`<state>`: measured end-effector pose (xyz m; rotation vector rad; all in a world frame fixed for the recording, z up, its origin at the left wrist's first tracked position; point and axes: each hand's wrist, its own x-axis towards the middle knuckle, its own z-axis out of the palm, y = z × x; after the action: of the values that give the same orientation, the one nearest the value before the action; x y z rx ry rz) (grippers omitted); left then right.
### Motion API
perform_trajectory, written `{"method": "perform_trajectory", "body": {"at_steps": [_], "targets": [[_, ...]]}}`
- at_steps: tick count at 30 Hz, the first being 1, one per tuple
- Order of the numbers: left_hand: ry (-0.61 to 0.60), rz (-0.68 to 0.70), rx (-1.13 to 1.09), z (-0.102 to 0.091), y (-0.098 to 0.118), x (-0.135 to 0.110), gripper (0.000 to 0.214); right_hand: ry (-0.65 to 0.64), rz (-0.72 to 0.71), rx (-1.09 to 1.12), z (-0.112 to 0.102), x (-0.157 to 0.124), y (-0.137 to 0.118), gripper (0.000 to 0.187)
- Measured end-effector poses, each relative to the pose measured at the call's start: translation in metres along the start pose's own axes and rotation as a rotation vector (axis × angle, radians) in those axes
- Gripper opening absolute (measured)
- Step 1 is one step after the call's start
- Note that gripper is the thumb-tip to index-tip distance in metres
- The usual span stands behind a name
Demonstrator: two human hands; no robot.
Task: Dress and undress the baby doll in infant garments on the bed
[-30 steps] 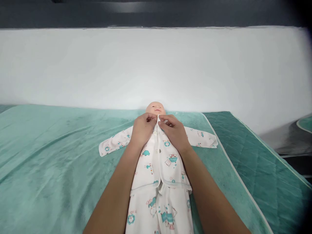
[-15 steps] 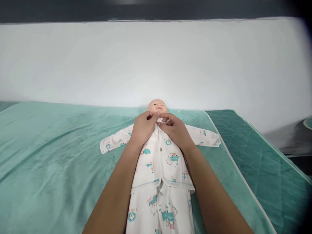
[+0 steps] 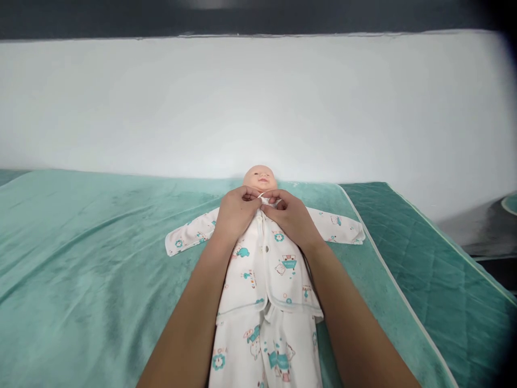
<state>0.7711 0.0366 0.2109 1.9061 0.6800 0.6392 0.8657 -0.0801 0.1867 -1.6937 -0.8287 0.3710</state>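
Observation:
A baby doll [image 3: 259, 177] lies on its back, dressed in a white printed jacket [image 3: 248, 269] and matching trousers [image 3: 238, 350]. Both sleeves stretch out to the sides. At the neckline my left hand [image 3: 239, 209] pinches one edge of the jacket's front opening between thumb and fingers. Opposite it, my right hand [image 3: 287, 213] closes thumb and fingertips on the other edge, just below the doll's chin. My fingertips nearly meet there and hide the top fastening. Lower down the front, a small round snap [image 3: 267, 249] shows on the opening's edge.
Beneath the doll spreads a light green blanket [image 3: 100, 269] with wrinkles on the left. A darker quilted green cover [image 3: 440, 269] lies to the right. Behind the doll's head rises a white wall [image 3: 258, 102].
My left thumb and fingers have moved slightly down from the chin, so more of the doll's neck and the collar edge shows. The right hand has barely moved.

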Motion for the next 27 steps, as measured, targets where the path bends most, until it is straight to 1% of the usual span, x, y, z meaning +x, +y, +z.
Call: {"method": "perform_trajectory", "body": {"at_steps": [4, 7, 10, 15, 17, 22, 24, 27], "targets": [[-0.028, -0.037, -0.151, -0.003, -0.004, 0.0, 0.022, -0.004, 0.005, -0.006, -0.001, 0.0, 0.002, 0.032], [-0.04, -0.025, -0.188, -0.004, -0.006, -0.001, 0.024, -0.009, 0.006, -0.001, -0.001, 0.0, 0.002, 0.032], [-0.043, 0.008, -0.151, -0.004, -0.006, -0.001, 0.023, 0.0, 0.013, 0.006, -0.001, 0.0, 0.001, 0.03], [-0.035, -0.024, -0.038, -0.003, -0.002, -0.005, 0.023, 0.04, 0.017, 0.011, 0.0, 0.0, 0.002, 0.025], [-0.018, -0.015, 0.004, -0.003, 0.0, -0.007, 0.022, 0.066, 0.004, 0.006, 0.001, 0.001, 0.003, 0.023], [0.059, 0.057, 0.123, -0.003, 0.003, -0.013, 0.017, 0.085, -0.092, -0.012, 0.0, 0.001, 0.004, 0.04], [0.079, 0.071, 0.15, -0.003, 0.002, -0.015, 0.014, 0.082, -0.096, -0.005, -0.001, 0.002, 0.004, 0.04], [0.091, 0.083, 0.174, -0.003, 0.0, -0.017, 0.013, 0.068, -0.109, -0.011, -0.002, 0.002, 0.005, 0.034]]}}
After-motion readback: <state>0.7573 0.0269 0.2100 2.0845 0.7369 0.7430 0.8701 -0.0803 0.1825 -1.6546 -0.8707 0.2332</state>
